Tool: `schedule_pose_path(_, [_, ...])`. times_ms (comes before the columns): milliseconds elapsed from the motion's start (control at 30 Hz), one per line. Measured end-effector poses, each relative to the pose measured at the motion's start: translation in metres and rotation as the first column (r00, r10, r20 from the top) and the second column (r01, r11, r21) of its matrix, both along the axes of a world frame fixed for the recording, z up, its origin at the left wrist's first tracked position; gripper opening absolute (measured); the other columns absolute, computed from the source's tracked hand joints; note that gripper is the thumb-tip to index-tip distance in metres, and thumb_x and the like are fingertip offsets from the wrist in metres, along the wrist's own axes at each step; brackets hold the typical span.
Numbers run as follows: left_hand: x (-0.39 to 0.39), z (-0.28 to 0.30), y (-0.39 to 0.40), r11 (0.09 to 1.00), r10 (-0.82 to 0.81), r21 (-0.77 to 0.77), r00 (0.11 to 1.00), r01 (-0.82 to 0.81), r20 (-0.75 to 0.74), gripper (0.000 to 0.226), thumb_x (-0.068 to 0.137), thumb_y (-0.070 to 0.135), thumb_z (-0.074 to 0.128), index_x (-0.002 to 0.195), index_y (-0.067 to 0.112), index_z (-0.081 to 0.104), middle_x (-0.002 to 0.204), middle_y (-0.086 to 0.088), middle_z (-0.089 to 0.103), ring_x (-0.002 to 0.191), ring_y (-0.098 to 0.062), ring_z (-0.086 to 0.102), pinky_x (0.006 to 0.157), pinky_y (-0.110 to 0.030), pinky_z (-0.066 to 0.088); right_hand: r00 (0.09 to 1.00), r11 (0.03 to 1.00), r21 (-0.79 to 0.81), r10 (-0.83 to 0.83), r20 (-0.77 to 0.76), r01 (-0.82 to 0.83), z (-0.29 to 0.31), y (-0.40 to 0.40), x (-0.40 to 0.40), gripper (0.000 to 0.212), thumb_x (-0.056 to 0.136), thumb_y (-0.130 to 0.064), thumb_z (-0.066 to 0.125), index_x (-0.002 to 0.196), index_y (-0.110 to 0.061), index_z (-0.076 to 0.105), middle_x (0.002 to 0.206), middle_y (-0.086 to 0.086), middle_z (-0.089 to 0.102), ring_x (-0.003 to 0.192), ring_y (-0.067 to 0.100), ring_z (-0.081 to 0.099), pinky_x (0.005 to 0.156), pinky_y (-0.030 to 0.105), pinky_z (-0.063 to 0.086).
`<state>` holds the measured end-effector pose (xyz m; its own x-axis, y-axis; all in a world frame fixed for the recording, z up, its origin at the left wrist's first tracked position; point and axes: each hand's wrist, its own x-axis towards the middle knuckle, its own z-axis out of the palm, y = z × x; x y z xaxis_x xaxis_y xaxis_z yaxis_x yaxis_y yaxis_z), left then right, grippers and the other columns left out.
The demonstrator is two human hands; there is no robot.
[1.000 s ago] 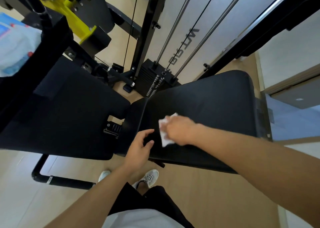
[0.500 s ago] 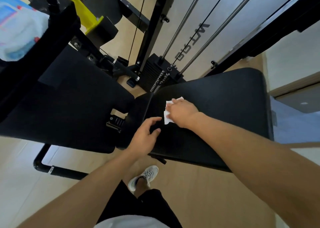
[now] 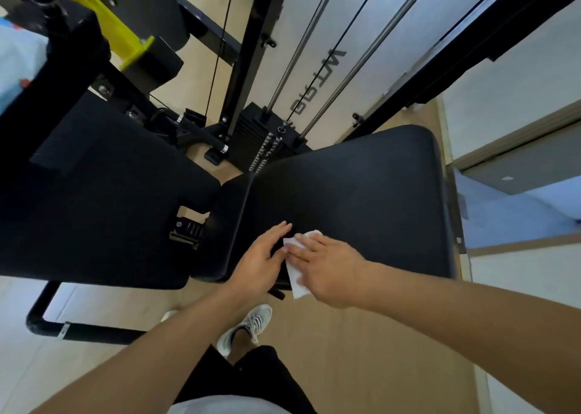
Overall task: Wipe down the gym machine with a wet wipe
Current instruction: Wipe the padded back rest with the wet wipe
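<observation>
The right hand [image 3: 327,269] covers the middle of the white wet wipe [image 3: 297,283], so only its far corner and near edge show. The near edge of the black bench pad [image 3: 361,199] lies hidden under both hands and the wrists. The left hand [image 3: 262,256] hides the seam beneath it. A pale blue item [image 3: 12,67] is cut off by the left edge and blurred. The grey lettering [image 3: 314,83] on the panel is unreadable.
</observation>
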<state>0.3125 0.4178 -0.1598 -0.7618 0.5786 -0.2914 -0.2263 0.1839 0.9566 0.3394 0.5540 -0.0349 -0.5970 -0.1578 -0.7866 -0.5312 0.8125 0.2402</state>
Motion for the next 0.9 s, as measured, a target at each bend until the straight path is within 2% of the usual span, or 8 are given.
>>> schedule_pose_path(67, [-0.001, 0.001, 0.000, 1.000, -0.002, -0.001, 1.000, 0.002, 0.000, 0.051, 0.104, 0.013, 0.051, 0.151, 0.031, 0.042, 0.158, 0.010, 0.040, 0.148, -0.005, 0.031, 0.124, -0.037, 0.027, 0.996, 0.997, 0.069, 0.046, -0.071, -0.041, 0.011, 0.008, -0.013, 0.063, 0.108, -0.040, 0.034, 0.159, -0.007, 0.018, 0.166, 0.013, 0.014, 0.151, 0.037, 0.018, 0.123, 0.047, 0.020])
schedule_pose_path(200, [-0.007, 0.010, -0.001, 0.999, -0.026, 0.019, 1.000, 0.026, 0.012, 0.054, 0.104, 0.019, 0.054, 0.153, 0.036, 0.038, 0.158, 0.015, 0.037, 0.147, -0.002, 0.030, 0.123, -0.034, 0.029, 0.890, 0.938, 0.155, -0.230, -0.393, 0.311, 0.044, 0.077, -0.096, 0.057, 0.102, -0.041, 0.043, 0.149, -0.012, 0.031, 0.150, 0.015, 0.036, 0.139, 0.037, 0.035, 0.114, 0.050, 0.035])
schedule_pose_path(267, [-0.009, 0.011, 0.001, 0.999, -0.027, 0.021, 1.000, 0.027, -0.002, 0.056, 0.103, 0.023, 0.057, 0.153, 0.038, 0.038, 0.157, 0.017, 0.038, 0.146, -0.001, 0.031, 0.122, -0.036, 0.031, 0.884, 0.924, 0.186, -0.238, -0.402, 0.333, 0.042, 0.092, -0.114, 0.059, 0.104, -0.039, 0.041, 0.155, -0.013, 0.028, 0.161, 0.012, 0.027, 0.149, 0.036, 0.023, 0.120, 0.051, 0.025])
schedule_pose_path(500, [-0.012, 0.007, 0.007, 1.000, -0.002, 0.001, 0.999, 0.002, -0.033, 0.055, 0.101, 0.022, 0.059, 0.150, 0.039, 0.041, 0.149, 0.017, 0.047, 0.139, -0.001, 0.042, 0.117, -0.039, 0.039, 0.955, 0.988, 0.057, -0.122, -0.269, 0.143, 0.021, 0.017, -0.046, 0.047, 0.105, -0.025, 0.038, 0.149, -0.010, 0.045, 0.155, 0.012, 0.039, 0.144, 0.030, 0.036, 0.116, 0.044, 0.033])
schedule_pose_path(600, [-0.017, 0.008, 0.008, 1.000, 0.002, 0.018, 1.000, -0.002, -0.011, 0.055, 0.101, 0.022, 0.060, 0.151, 0.038, 0.041, 0.150, 0.019, 0.046, 0.139, 0.001, 0.040, 0.118, -0.036, 0.037, 0.856, 0.979, 0.053, -0.145, -0.496, 0.196, 0.046, 0.038, -0.076, 0.030, 0.102, -0.020, 0.043, 0.125, -0.019, 0.063, 0.124, 0.005, 0.066, 0.114, 0.028, 0.063, 0.085, 0.036, 0.048])
schedule_pose_path(700, [-0.022, 0.014, 0.016, 1.000, -0.001, 0.028, 1.000, 0.002, -0.025, 0.055, 0.101, 0.021, 0.059, 0.151, 0.037, 0.041, 0.151, 0.019, 0.045, 0.133, 0.007, 0.042, 0.116, -0.029, 0.038, 0.733, 0.965, 0.092, -0.121, -0.670, 0.244, 0.071, 0.079, -0.105, 0.024, 0.101, -0.016, 0.048, 0.121, -0.014, 0.061, 0.111, 0.008, 0.065, 0.099, 0.026, 0.064, 0.067, 0.038, 0.043])
schedule_pose_path(767, [-0.024, 0.016, 0.024, 1.000, 0.003, 0.019, 0.999, -0.002, -0.047, 0.055, 0.101, 0.022, 0.059, 0.151, 0.038, 0.041, 0.152, 0.020, 0.043, 0.123, 0.013, 0.046, 0.113, -0.024, 0.040, 0.794, 0.971, 0.129, -0.085, -0.602, 0.202, 0.062, 0.090, -0.103, 0.028, 0.100, -0.019, 0.048, 0.124, -0.010, 0.060, 0.119, 0.008, 0.060, 0.107, 0.025, 0.059, 0.070, 0.040, 0.049])
schedule_pose_path(900, [-0.028, 0.012, 0.037, 0.999, 0.026, 0.025, 0.997, -0.025, -0.069, 0.056, 0.101, 0.014, 0.058, 0.150, 0.036, 0.043, 0.155, 0.013, 0.044, 0.145, -0.001, 0.034, 0.122, -0.037, 0.031, 0.981, 0.995, -0.074, -0.079, -0.180, 0.066, 0.026, 0.057, -0.041, 0.043, 0.095, -0.023, 0.040, 0.133, -0.008, 0.054, 0.138, 0.013, 0.054, 0.125, 0.033, 0.050, 0.098, 0.047, 0.050])
